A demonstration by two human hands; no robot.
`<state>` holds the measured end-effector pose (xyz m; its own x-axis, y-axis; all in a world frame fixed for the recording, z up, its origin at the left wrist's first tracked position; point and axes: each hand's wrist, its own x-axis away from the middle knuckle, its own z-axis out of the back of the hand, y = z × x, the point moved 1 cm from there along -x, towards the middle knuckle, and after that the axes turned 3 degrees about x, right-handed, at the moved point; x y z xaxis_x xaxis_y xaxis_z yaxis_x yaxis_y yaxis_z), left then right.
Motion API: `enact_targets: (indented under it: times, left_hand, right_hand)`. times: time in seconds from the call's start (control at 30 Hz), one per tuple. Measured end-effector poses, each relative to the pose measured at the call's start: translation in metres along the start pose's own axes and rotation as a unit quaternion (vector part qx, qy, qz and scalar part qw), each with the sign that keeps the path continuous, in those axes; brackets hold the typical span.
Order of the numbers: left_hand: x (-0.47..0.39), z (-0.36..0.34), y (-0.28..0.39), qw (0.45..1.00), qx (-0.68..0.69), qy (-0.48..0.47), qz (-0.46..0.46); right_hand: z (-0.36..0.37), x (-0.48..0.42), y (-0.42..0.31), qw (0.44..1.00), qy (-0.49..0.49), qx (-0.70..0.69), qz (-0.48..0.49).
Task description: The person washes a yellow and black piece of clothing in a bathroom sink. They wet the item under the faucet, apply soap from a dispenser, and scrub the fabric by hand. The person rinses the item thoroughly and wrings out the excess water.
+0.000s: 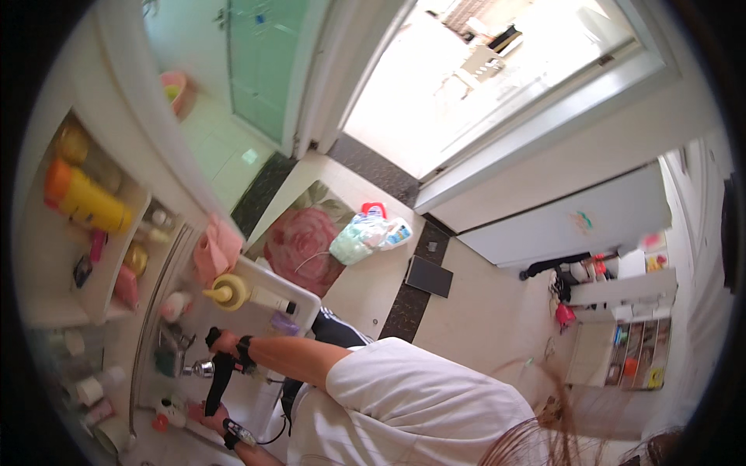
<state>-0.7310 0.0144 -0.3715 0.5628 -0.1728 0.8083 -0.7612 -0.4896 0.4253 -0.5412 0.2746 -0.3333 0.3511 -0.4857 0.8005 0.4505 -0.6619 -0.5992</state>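
My right hand [226,342] is closed on the upper part of a long black strip of cloth [219,378] above a white washbasin [247,402]. The lower end of the cloth meets my left hand [215,418], whose fingers appear closed around it. Between the two hands the cloth hangs stretched, just in front of a chrome faucet [202,369]. Dark bands with small devices sit on both wrists. A white cup-like item with a red part [169,408] stands beside my left hand.
On the basin's ledge are a yellow pump bottle [226,292], a cream tube [271,300] and a pink cloth [217,250]. Shelves to the left hold a yellow bottle [93,201]. Bagged bottles [361,236] stand by a rose-patterned mat [303,244]; a dark flat scale-like object [429,276] lies beyond.
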Motion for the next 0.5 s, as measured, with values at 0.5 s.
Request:
enact_targets:
  times: [0.5]
  left_hand:
    - [-0.021, -0.093, -0.088, 0.749, -0.472, -0.399, -0.238]
  right_hand:
    - [0.094, 0.097, -0.039, 0.936, -0.057, -0.311, 0.156]
